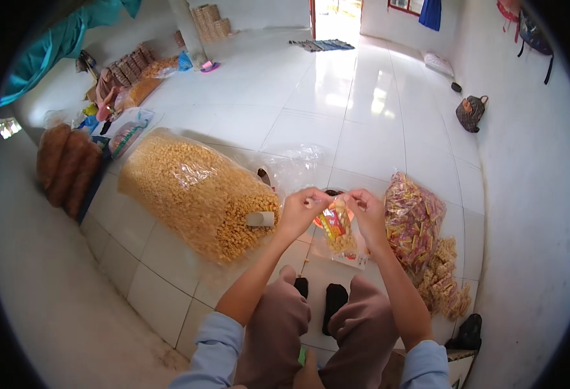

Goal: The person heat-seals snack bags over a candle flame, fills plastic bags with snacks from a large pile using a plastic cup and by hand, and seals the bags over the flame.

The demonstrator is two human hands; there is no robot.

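Note:
My left hand (pixel 303 209) and my right hand (pixel 367 215) pinch the top corners of a small clear snack packet (pixel 339 227). The packet hangs upright between them, with pale yellow pieces and a red and yellow label inside. Behind it is a round orange-rimmed thing (pixel 317 221), mostly hidden. Left of my hands lies a large clear sack of yellow snack pieces (pixel 181 185), its open end holding a white scoop (pixel 260 219). Right of my right hand stands a bag of red and yellow sachets (pixel 415 217). Filled packets (pixel 450 272) lie heaped beside it.
Brown-filled sacks (pixel 68 168) stand against the left wall. Farther back, a person (pixel 106 91) sits by stacked goods (pixel 129 68). A pillar (pixel 189 32) rises there. A backpack (pixel 471 114) rests by the right wall, and a mat (pixel 322 45) lies before the doorway.

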